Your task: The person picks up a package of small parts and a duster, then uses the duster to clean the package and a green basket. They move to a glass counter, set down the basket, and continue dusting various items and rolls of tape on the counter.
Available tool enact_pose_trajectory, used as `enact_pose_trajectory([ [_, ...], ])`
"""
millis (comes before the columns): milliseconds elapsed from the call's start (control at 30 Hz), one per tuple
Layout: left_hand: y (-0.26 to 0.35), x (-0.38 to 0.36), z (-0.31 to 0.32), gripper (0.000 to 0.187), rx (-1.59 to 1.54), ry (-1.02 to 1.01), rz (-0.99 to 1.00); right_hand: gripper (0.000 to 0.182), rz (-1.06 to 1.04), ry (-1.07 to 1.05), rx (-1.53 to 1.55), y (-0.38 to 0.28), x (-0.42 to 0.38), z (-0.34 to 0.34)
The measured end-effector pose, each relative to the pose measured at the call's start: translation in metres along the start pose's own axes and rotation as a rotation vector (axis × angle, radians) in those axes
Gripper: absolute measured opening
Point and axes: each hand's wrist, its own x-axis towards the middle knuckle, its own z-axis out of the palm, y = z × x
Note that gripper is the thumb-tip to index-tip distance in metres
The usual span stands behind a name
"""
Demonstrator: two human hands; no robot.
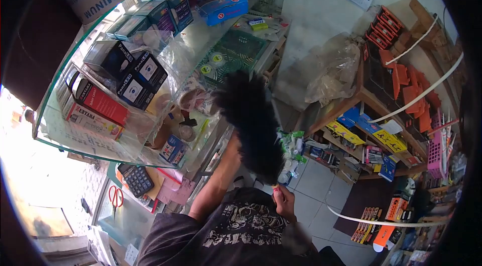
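Note:
My right hand [285, 202] is closed around the handle of a black feather duster [253, 130], low in the middle of the view. The duster's bushy head stretches up and left, to the edge of the glass display case [120, 154]. My left forearm reaches up along the case's front, and the duster hides that hand and its fingers. Near the duster's tip lie a green perforated tray [231, 54] and plastic-wrapped goods [193, 98]. Dark PanaLED bulb boxes [135, 85] and a red lamp box [100, 98] stand farther left.
A calculator [135, 180] and red-handled scissors [115, 196] lie lower left. On the right, a wooden shelf [346, 110] carries orange parts [409, 88] and small boxes. White cables [427, 88] cross that side. A bunch of green-and-white packets [292, 148] is beyond the duster, over the tiled floor [316, 185].

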Motion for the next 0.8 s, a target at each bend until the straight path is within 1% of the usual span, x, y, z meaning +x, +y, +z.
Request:
enact_pose_trajectory([
  [33,-0.002,0.0,-0.003,0.041,-0.023,0.011,0.018,0.03,0.001,0.003,0.002,-0.004,0.003,0.005],
  [100,-0.007,0.003,-0.01,0.039,-0.071,0.028,0.052,0.028,-0.005,-0.019,0.203,-0.014,0.007,0.011],
  [133,-0.008,0.005,-0.019,0.039,-0.071,0.028,0.049,0.028,-0.003,-0.016,0.204,-0.014,0.006,0.01],
  [167,-0.005,0.006,-0.031,0.042,-0.085,0.011,0.014,0.028,0.033,-0.036,0.232,-0.013,0.005,0.01],
  [200,0.002,0.006,-0.028,0.047,-0.099,-0.006,-0.018,0.028,0.066,-0.057,0.26,-0.012,0.006,0.009],
  [233,0.008,0.006,-0.023,0.047,-0.098,-0.007,-0.015,0.028,0.064,-0.06,0.26,-0.011,0.004,0.007],
  [300,0.02,0.004,-0.005,0.048,0.065,0.291,0.017,0.032,0.135,-0.088,0.184,-0.01,-0.001,0.002],
  [333,0.025,0.0,0.007,0.048,0.063,0.293,0.021,0.032,0.135,-0.093,0.182,-0.009,-0.002,0.001],
  [400,0.029,-0.005,0.025,0.048,0.206,0.417,-0.071,0.036,0.179,-0.092,0.252,-0.007,-0.002,0.001],
  [433,0.026,-0.005,0.026,0.048,0.203,0.421,-0.068,0.036,0.181,-0.097,0.249,-0.006,0.0,0.001],
  [500,0.017,-0.006,0.029,0.047,0.207,0.268,-0.006,0.037,0.208,-0.114,0.518,-0.003,0.006,0.002],
  [533,0.018,-0.008,0.029,0.047,0.206,0.269,-0.008,0.037,0.21,-0.114,0.518,-0.005,0.007,0.002],
  [600,0.024,-0.008,0.03,0.045,0.24,0.168,0.148,0.039,0.213,-0.155,0.523,-0.01,0.009,0.0],
  [633,0.029,-0.005,0.03,0.045,0.239,0.165,0.149,0.039,0.21,-0.155,0.521,-0.007,0.007,-0.001],
  [700,0.041,0.002,0.032,0.045,0.406,0.179,0.256,0.04,0.222,-0.168,0.365,0.001,0.001,-0.005],
  [733,0.043,0.001,0.036,0.045,0.406,0.184,0.26,0.04,0.223,-0.174,0.365,0.002,0.001,-0.004],
  [800,0.044,-0.003,0.047,0.046,0.367,0.188,0.254,0.047,0.256,-0.111,0.339,0.001,0.0,-0.003],
])
